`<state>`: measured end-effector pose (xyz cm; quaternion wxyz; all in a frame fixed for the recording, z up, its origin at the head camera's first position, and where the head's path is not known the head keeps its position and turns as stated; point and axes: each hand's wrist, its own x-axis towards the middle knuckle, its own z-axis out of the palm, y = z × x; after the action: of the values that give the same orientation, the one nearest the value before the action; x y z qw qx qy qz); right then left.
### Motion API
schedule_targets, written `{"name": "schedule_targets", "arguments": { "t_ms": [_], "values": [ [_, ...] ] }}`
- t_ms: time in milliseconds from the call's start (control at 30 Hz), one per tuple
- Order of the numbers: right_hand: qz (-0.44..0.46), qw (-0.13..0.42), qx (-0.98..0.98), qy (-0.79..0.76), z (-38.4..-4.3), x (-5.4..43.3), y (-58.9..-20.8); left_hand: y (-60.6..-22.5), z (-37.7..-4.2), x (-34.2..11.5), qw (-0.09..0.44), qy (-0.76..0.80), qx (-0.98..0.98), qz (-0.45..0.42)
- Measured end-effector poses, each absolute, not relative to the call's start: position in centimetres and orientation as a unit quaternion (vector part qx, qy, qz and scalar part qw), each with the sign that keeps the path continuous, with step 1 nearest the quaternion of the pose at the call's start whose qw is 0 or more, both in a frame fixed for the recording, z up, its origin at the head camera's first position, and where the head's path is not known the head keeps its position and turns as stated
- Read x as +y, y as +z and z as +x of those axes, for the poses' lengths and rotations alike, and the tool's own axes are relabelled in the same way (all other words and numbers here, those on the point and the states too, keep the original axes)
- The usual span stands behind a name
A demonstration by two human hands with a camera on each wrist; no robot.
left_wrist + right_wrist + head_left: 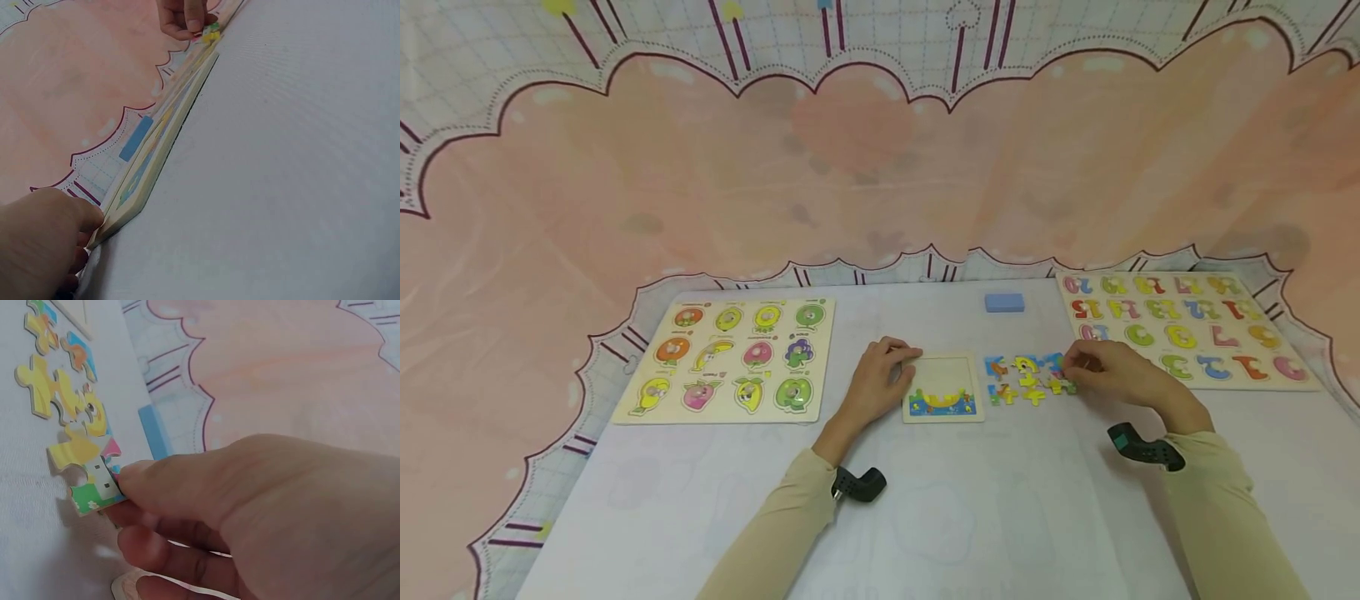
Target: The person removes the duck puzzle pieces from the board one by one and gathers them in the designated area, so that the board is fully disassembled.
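Note:
My left hand (874, 379) grips the left edge of a small wooden puzzle tray (942, 367), thumb and fingers at its rim. Along the tray's near side runs a strip of fitted picture in blue and yellow (942, 405). Just right of the tray lie several loose jigsaw pieces (1028, 382). Over their right end, my right hand (1108, 371) pinches one jigsaw piece (97, 478) between thumb and fingers. That piece carries a white house on green, and part of it is hidden behind the thumb.
A board of fruit pictures (825, 358) lies to the left, and a number board (1309, 385) to the right, partly behind my right hand. A blue block (1003, 302) sits beyond the loose pieces. Patterned cloth (880, 200) hangs along the table's far edge.

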<state>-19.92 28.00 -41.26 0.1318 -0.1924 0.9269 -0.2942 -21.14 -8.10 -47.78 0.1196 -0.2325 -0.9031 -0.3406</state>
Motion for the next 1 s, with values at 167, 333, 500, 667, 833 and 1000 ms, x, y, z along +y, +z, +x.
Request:
{"name": "schedule_targets", "arguments": {
  "t_ms": [167,333,500,667,833,1000],
  "values": [
    [-0.189,0.135,0.932,-0.279,-19.92,28.13,-41.46,-47.85,-21.13,-8.1,0.124,-0.341,-0.902,-0.235],
    [-0.188,0.134,0.935,-0.269,-20.05,28.21,-41.65,-47.86,-21.14,-8.08,0.126,-0.342,-0.9,-0.238],
    [-0.188,0.132,0.937,-0.261,-20.06,28.32,-41.59,-47.77,-21.15,-8.05,0.125,-0.342,-0.901,-0.237],
    [-0.185,0.133,0.939,-0.259,-20.02,28.27,-41.5,-47.72,-21.17,-8.05,0.13,-0.341,-0.899,-0.241],
    [-0.181,0.134,0.941,-0.254,-20.01,28.05,-41.53,-47.75,-21.23,-8.07,0.131,-0.339,-0.9,-0.24],
    [-0.175,0.133,0.945,-0.242,-19.95,27.81,-41.65,-47.69,-21.22,-8.05,0.128,-0.337,-0.901,-0.241]
  ]
}}
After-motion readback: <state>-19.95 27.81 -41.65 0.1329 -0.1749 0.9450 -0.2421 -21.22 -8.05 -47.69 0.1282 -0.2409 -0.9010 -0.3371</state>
